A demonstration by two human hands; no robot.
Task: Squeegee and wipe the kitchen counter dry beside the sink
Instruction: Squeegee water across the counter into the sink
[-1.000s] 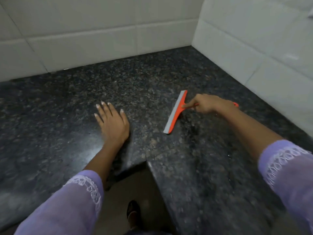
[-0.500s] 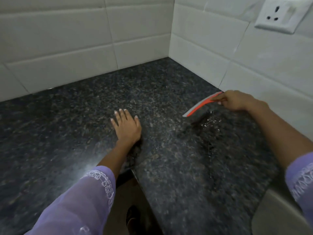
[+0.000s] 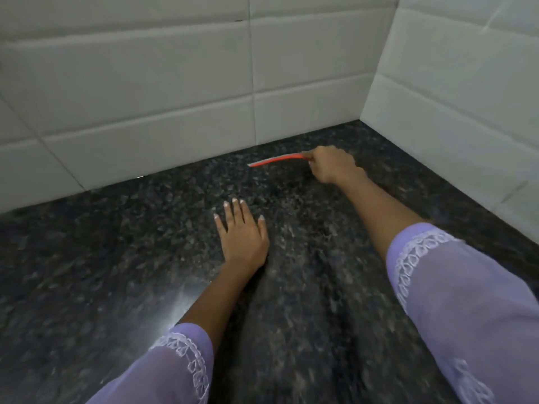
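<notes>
Near the far tiled corner, the right hand [image 3: 331, 166] holds one red squeegee [image 3: 278, 160] in a closed grip, close to both walls. One left hand [image 3: 242, 236] lies flat, fingers spread, on the open dark worktop [image 3: 87, 258].

Your right hand [image 3: 331, 164] grips the orange squeegee [image 3: 277, 160] near the tiled wall [image 3: 175, 83]; your left hand [image 3: 240, 234] lies flat on the bench [image 3: 87, 258]

counter [image 3: 145, 258]: speckled polished stone, glossy | wall tiles [image 3: 145, 83]: smooth white ceramic | sleeves [image 3: 466, 301]: sheer cloth
</notes>
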